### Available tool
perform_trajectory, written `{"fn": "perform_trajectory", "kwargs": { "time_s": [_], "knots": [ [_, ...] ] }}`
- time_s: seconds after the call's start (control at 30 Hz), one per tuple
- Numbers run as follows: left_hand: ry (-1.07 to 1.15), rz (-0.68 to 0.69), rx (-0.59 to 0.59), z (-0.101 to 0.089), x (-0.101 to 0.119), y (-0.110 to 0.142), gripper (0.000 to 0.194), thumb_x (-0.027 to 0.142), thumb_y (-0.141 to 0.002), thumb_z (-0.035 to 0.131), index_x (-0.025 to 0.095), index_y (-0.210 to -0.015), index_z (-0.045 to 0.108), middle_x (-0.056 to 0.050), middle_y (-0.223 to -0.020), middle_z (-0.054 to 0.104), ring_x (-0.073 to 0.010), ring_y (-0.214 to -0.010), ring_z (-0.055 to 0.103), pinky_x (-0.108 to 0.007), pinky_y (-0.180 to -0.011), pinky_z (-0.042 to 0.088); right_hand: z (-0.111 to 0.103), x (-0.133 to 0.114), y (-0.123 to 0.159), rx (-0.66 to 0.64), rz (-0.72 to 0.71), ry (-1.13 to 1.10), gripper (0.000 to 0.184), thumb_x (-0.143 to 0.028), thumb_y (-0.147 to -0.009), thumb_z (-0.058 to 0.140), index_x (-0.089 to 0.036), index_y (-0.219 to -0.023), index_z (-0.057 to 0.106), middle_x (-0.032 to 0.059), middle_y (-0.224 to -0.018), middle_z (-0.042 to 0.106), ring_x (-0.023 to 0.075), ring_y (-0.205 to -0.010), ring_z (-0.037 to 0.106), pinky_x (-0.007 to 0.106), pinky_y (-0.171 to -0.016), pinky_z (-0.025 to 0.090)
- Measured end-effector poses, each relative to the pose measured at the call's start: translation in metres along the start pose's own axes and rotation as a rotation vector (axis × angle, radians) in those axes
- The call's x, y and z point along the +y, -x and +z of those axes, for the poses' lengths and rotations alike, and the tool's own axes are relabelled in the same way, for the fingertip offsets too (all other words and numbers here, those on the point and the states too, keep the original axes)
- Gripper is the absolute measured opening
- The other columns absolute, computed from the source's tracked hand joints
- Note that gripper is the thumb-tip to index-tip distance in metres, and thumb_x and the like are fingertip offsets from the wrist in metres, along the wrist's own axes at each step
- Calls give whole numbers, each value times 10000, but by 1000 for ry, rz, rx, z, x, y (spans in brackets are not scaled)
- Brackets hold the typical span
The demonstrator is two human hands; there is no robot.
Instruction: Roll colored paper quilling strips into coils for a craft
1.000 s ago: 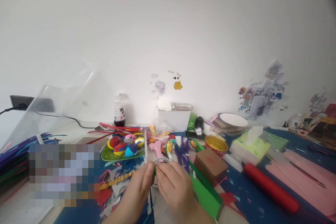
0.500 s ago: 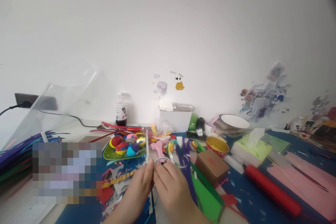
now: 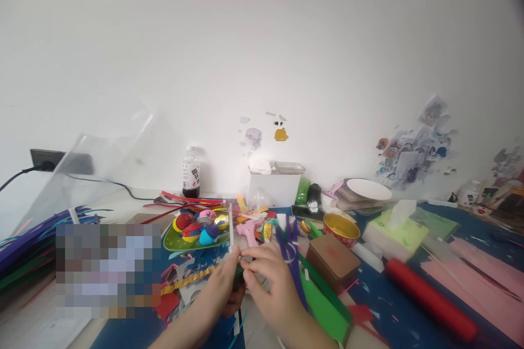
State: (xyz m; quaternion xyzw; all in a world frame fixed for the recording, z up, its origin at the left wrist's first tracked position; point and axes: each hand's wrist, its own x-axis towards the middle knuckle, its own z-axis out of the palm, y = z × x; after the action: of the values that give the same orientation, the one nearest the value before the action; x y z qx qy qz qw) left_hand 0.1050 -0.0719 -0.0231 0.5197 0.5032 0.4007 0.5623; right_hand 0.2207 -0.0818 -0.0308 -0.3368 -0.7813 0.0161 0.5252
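Note:
My left hand (image 3: 219, 289) is closed around a small dark green rounded thing (image 3: 238, 275), mostly hidden by the fingers. Thumb and fingers of my right hand (image 3: 270, 278) are bent together at its right side; a pale strip seems to be at the fingertips, too small to make out fully. Just beyond the hands lies a pink glue gun (image 3: 246, 230). To its left a green leaf-shaped tray (image 3: 172, 241) bears several coiled paper balls (image 3: 209, 234). Gold corrugated strips (image 3: 186, 282) and paper scraps lie by my left wrist.
At right are a brown tin (image 3: 333, 259), a gold-red bowl (image 3: 341, 229), a tissue pack (image 3: 395, 234) and a red roll (image 3: 429, 300). A dark-filled bottle (image 3: 191, 172) and a white box (image 3: 274, 188) stand by the wall. Purple strips (image 3: 292, 262) lie beyond my right hand.
My right hand has turned and shifted slightly right, its thumb now showing. More of the dark green thing in my left hand is visible. The view has shifted a little.

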Motion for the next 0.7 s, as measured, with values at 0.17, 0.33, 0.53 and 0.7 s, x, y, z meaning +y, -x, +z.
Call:
{"fn": "perform_trajectory", "kwargs": {
  "time_s": [0.17, 0.33, 0.53, 0.7],
  "knots": [
    [125, -94, -80, -3, 2, 4, 547, 763, -630, 353, 226, -533, 339, 133, -326, 191, -36, -329, 109, -179, -382, 60, 5, 4, 0, 63, 96, -206, 124, -130, -767, 539, -205, -794, 635, 50, -875, 669, 171, -831, 602, 323, -769, 472],
    [148, -117, -270, -6, -3, -11, 650, 807, -625, 232, 204, -656, 474, 123, -317, 264, -40, -262, 166, -170, -330, 113, 2, 13, 2, 75, 156, -165, 165, -102, -730, 588, -216, -828, 656, 26, -793, 660, 166, -760, 603, 291, -708, 484],
    [58, 177, -163, -4, -5, -19, 471, 612, -681, 474, 175, -847, 528, 45, -511, 546, -94, -341, 465, -195, -341, 334, 3, 22, 2, 193, 356, -182, 199, -101, -745, 531, -182, -868, 664, 67, -856, 643, 175, -782, 623, 241, -622, 525],
    [-189, 396, -4, -7, -4, -8, 245, 392, -739, 510, 196, -875, 566, -11, -723, 646, -166, -623, 616, -242, -557, 492, 6, 23, 4, 103, 322, -149, 301, -51, -708, 509, -181, -947, 637, 66, -881, 621, 177, -790, 609, 266, -661, 530]
  ]
}}
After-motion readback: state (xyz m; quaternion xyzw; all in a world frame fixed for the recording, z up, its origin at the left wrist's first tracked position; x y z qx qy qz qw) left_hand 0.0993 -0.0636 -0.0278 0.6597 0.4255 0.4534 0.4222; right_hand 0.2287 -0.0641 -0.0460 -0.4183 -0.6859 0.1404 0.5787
